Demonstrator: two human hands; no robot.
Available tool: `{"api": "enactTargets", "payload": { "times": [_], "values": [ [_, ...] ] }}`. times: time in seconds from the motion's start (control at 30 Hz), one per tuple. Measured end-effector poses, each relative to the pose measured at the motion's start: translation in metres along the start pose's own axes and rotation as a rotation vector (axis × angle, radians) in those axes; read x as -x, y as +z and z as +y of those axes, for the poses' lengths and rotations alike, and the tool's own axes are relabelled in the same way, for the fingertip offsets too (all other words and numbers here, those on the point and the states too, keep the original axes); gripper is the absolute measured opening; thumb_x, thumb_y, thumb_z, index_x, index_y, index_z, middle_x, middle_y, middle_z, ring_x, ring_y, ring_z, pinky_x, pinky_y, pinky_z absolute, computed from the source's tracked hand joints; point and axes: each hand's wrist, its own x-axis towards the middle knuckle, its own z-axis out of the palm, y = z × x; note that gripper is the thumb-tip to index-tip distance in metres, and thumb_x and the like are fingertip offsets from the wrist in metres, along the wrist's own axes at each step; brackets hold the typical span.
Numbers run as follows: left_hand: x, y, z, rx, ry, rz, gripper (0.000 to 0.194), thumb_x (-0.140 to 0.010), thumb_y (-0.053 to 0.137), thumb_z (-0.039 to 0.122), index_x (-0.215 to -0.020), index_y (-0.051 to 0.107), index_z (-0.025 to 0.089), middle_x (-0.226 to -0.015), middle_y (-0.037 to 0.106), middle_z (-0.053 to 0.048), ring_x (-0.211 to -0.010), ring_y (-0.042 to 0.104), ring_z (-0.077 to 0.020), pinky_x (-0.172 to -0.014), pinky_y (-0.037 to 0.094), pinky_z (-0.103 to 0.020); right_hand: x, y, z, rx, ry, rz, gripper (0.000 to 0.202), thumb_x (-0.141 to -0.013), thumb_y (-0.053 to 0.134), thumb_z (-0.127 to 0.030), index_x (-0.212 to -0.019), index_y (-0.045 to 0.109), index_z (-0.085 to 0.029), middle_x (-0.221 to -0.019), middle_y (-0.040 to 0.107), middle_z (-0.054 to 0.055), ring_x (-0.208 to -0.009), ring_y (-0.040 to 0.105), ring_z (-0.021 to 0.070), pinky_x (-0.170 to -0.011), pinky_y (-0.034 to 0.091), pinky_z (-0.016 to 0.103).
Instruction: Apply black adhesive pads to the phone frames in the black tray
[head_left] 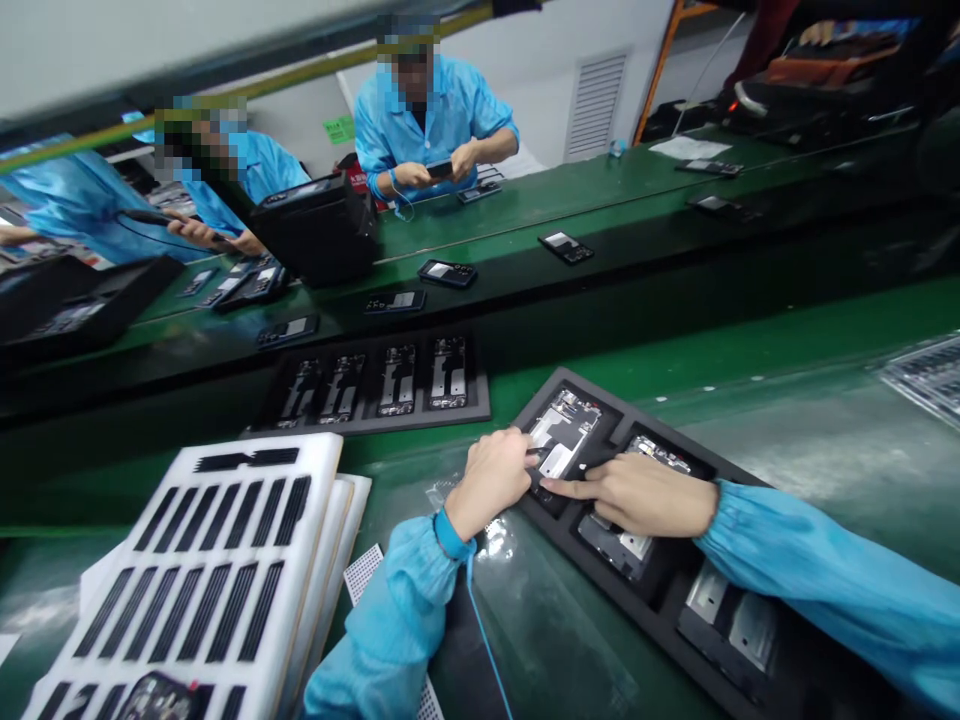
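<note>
My left hand (491, 482), with a blue cuff and a wrist strap, is closed at the near-left edge of an opened phone body (561, 425). A small dark tip shows beyond its fingers; what they hold is mostly hidden. My right hand (649, 495) stretches its index finger onto the lower end of the same phone body, its other fingers loosely bent, with nothing visible in it. That phone body lies in the first slot of a black foam tray (626, 425). Below my right hand, a second phone body (619, 545) is partly covered; a third (727, 615) lies nearer me.
White foam boards (255, 540) with black strips are stacked at left. Another black tray (367, 420) holds several phone bodies. Phones (448, 273) lie along the dark conveyor belt (637, 260). Across it, a co-worker (420, 120) holds a phone. A strap cord (487, 640) hangs below my left wrist.
</note>
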Motion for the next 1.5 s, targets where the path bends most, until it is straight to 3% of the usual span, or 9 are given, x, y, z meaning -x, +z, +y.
{"api": "enactTargets", "payload": {
  "times": [0.23,0.83,1.37,1.5],
  "values": [
    [-0.001,0.0,0.003,0.01,-0.037,-0.018,0.019,-0.097,0.051,0.025,-0.096,0.07,0.022,-0.109,0.073,-0.009,-0.102,0.07,-0.0244,-0.08,0.051,-0.031,-0.003,0.0,0.002,-0.05,-0.008,-0.049,0.065,-0.088,0.051,-0.007,-0.15,0.053,-0.027,-0.087,0.076,0.006,-0.071,0.07,0.0228,-0.058,0.04,0.029],
    [0.0,-0.002,0.005,0.03,-0.052,-0.051,0.021,-0.096,0.051,0.026,-0.099,0.071,0.022,-0.109,0.074,-0.011,-0.106,0.069,-0.0266,-0.082,0.052,-0.033,0.002,-0.001,0.007,-0.092,-0.037,-0.033,0.067,-0.088,0.051,-0.006,-0.151,0.052,-0.028,-0.088,0.074,0.005,-0.071,0.069,0.0213,-0.059,0.04,0.028],
    [0.001,0.009,0.003,-0.055,-0.025,0.011,0.018,-0.098,0.053,0.027,-0.094,0.07,0.021,-0.103,0.071,-0.008,-0.095,0.072,-0.0236,-0.076,0.051,-0.03,-0.003,0.0,0.0,0.062,0.005,-0.05,0.066,-0.086,0.053,-0.009,-0.149,0.054,-0.029,-0.081,0.075,0.005,-0.062,0.067,0.02,-0.05,0.03,0.028],
    [0.011,0.008,0.011,-0.12,-0.033,0.058,0.022,-0.1,0.052,0.034,-0.099,0.07,0.022,-0.117,0.066,-0.007,-0.085,0.073,-0.0217,-0.069,0.052,-0.03,-0.009,-0.011,-0.002,0.114,-0.012,-0.093,0.064,-0.082,0.055,-0.01,-0.144,0.06,-0.025,-0.072,0.075,0.007,-0.055,0.065,0.0202,-0.048,0.026,0.028]
  ]
}}
